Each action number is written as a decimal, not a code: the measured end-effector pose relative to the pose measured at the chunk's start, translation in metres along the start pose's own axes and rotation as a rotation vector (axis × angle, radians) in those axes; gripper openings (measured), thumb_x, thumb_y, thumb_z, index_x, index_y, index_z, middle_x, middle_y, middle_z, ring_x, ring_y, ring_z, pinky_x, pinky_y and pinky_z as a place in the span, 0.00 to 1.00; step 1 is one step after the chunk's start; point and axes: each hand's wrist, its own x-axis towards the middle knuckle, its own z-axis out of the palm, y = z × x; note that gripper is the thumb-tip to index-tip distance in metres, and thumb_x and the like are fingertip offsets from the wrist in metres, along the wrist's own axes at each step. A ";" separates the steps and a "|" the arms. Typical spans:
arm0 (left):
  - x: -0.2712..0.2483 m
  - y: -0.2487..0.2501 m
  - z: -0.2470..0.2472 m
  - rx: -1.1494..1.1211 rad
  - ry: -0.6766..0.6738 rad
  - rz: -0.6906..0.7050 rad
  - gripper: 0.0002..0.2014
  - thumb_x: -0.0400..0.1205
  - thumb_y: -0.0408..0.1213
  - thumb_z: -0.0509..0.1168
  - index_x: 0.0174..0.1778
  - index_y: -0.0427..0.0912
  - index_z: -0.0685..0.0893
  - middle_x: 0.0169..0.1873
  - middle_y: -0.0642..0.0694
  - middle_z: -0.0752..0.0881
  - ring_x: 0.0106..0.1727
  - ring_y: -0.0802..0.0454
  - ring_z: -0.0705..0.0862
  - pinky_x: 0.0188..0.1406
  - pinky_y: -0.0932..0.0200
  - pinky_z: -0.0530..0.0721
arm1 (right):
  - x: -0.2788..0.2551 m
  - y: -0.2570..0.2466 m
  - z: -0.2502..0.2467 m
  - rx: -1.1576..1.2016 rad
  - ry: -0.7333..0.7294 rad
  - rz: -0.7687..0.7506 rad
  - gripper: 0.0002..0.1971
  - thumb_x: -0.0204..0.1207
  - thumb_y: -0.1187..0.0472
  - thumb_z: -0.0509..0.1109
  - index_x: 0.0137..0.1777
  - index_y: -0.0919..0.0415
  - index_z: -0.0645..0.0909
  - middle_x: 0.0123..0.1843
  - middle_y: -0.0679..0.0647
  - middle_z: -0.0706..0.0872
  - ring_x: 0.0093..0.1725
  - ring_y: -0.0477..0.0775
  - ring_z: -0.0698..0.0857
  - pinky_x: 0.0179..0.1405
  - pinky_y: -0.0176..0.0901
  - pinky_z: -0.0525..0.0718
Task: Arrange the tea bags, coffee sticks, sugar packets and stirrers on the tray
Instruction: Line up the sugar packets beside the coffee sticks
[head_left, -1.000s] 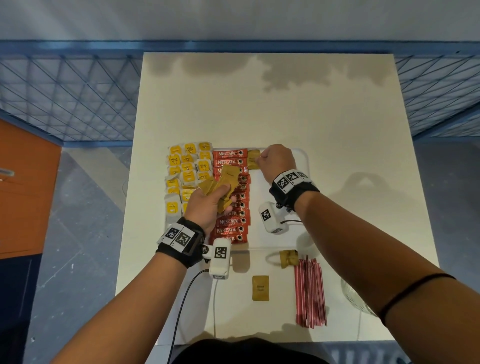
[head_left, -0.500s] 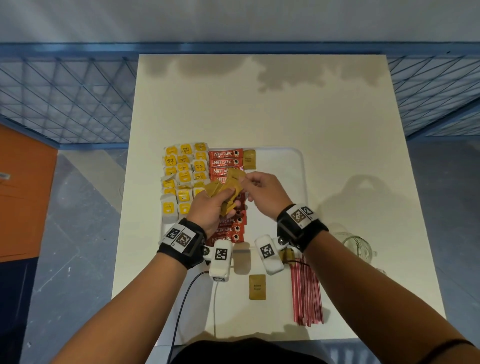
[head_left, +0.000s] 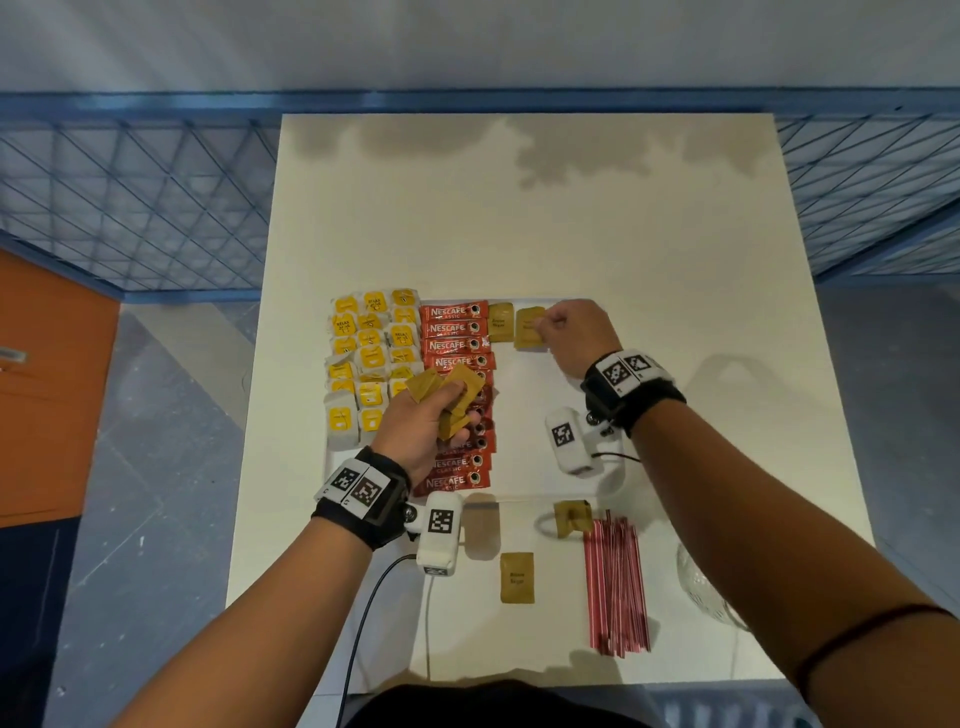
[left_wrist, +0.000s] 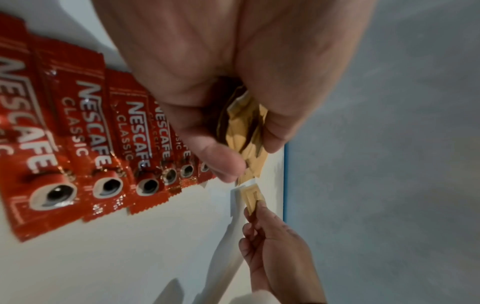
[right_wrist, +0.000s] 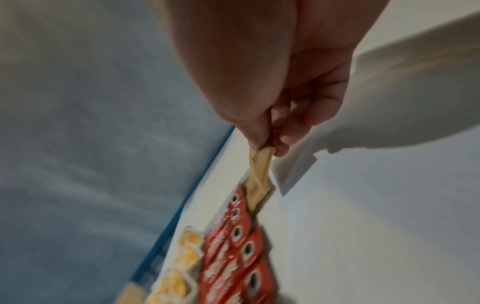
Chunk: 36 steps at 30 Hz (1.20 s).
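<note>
- Two hands work over a white rectangular tray (head_left: 524, 441) on a white square table (head_left: 519, 218).
- Part of the red coffee-stick column (head_left: 457, 332) is hidden under the left hand (head_left: 426, 426); that hand is curled round a fanned bunch of brown paper sugar packets (head_left: 452, 389), their count hard to make out.
- A clear glass vessel (head_left: 698, 587) at 4 o'clock is cut off by the right forearm.
- Print on the yellow-and-white tea bags (head_left: 371, 358), at 9 o'clock of the tray, is too small to read.
- The right hand (head_left: 576, 332) pinches one brown sugar packet (head_left: 529, 327) between thumb and fingertips at the tray's 12 o'clock edge, just beside a laid brown packet (head_left: 500, 322); whether it touches the tray cannot be told.
- Coffee sticks lie with long axes running 9 to 3 o'clock, stacked toward 6.
- A bundle of red thin stirrers (head_left: 615, 587) lies off the tray at 5 o'clock, long axis 12 to 6.
- A loose brown packet (head_left: 517, 578) lies at 6 o'clock on the table; a crumpled brown one (head_left: 571, 517) lies near the stirrers' far end.
</note>
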 end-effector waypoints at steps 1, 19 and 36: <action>0.000 0.000 -0.001 -0.010 0.001 -0.003 0.06 0.86 0.36 0.68 0.57 0.41 0.85 0.41 0.42 0.91 0.38 0.46 0.89 0.26 0.61 0.85 | 0.008 0.001 -0.001 -0.053 0.012 0.001 0.17 0.85 0.55 0.69 0.34 0.56 0.85 0.39 0.55 0.89 0.44 0.60 0.89 0.39 0.42 0.78; -0.002 -0.006 -0.006 -0.058 -0.065 0.013 0.12 0.85 0.23 0.64 0.63 0.37 0.80 0.51 0.36 0.89 0.45 0.43 0.90 0.28 0.61 0.88 | 0.007 -0.010 0.005 -0.172 0.091 0.008 0.13 0.84 0.49 0.70 0.55 0.59 0.85 0.47 0.53 0.87 0.48 0.57 0.85 0.51 0.49 0.86; -0.026 -0.021 0.010 -0.025 -0.118 0.099 0.07 0.86 0.28 0.67 0.52 0.42 0.89 0.39 0.34 0.85 0.32 0.46 0.82 0.22 0.61 0.84 | -0.124 -0.011 0.026 0.533 -0.208 -0.168 0.05 0.85 0.54 0.72 0.55 0.51 0.89 0.39 0.41 0.89 0.35 0.34 0.85 0.40 0.29 0.80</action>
